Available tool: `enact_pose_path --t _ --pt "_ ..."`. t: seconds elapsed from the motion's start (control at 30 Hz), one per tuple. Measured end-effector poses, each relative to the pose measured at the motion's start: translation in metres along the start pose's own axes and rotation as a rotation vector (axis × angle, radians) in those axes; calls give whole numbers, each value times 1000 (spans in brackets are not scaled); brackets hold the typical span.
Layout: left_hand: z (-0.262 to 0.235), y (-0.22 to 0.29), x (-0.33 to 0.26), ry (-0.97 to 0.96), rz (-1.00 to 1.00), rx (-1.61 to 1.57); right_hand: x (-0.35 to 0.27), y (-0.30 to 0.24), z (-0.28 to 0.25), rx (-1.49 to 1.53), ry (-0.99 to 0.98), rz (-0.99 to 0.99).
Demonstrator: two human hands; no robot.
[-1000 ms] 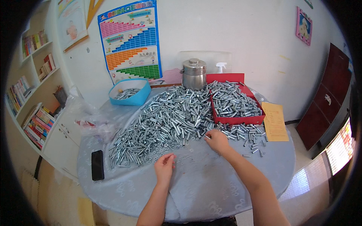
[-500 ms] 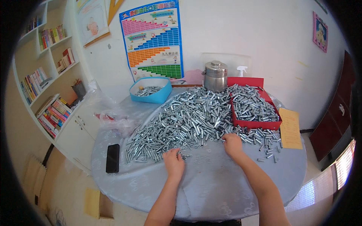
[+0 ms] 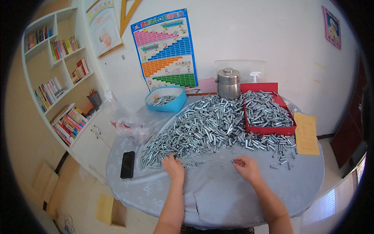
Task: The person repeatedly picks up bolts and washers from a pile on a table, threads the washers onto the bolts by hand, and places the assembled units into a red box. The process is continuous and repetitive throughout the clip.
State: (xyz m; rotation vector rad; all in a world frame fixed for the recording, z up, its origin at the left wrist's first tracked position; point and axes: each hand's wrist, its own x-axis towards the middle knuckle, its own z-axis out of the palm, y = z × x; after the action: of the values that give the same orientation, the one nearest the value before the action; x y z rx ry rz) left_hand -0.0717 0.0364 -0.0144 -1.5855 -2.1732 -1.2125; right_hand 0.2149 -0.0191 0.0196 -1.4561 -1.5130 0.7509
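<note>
A large heap of silvery metal bolts and sleeves (image 3: 202,126) covers the far half of the table. My left hand (image 3: 173,167) is at the heap's near left edge, fingers curled in among the bolts; what they grip, if anything, is hidden. Small nuts and washers (image 3: 193,160) lie scattered just right of it. Over the bare cloth in front of the heap, my right hand (image 3: 247,169) pinches a small silvery metal piece (image 3: 233,161) between thumb and fingertips. Little thin rings or clips (image 3: 216,165) lie between the two hands.
A red box (image 3: 269,130) full of metal sleeves stands at right, beside a yellow paper (image 3: 306,134). Farther back are a steel canister (image 3: 228,85) and a blue bin (image 3: 177,103) with more parts. A black phone (image 3: 127,165) and plastic bags (image 3: 134,130) lie at left.
My right hand has drawn back from the heap toward me, with a small metal piece in its fingers. The left hand has shifted left along the heap's edge. The view has turned slightly.
</note>
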Motion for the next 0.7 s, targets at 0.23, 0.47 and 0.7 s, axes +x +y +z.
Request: enact_pose_path --t 0.23,0.47,0.7 --pt "2 1 0 35 1 99 -10 4 3 358 -46 90" --pt "7 -18 19 -74 270 146 -5 21 4 765 -134 124" --pt "-13 -13 31 -151 470 13 1 26 1 853 -209 228"
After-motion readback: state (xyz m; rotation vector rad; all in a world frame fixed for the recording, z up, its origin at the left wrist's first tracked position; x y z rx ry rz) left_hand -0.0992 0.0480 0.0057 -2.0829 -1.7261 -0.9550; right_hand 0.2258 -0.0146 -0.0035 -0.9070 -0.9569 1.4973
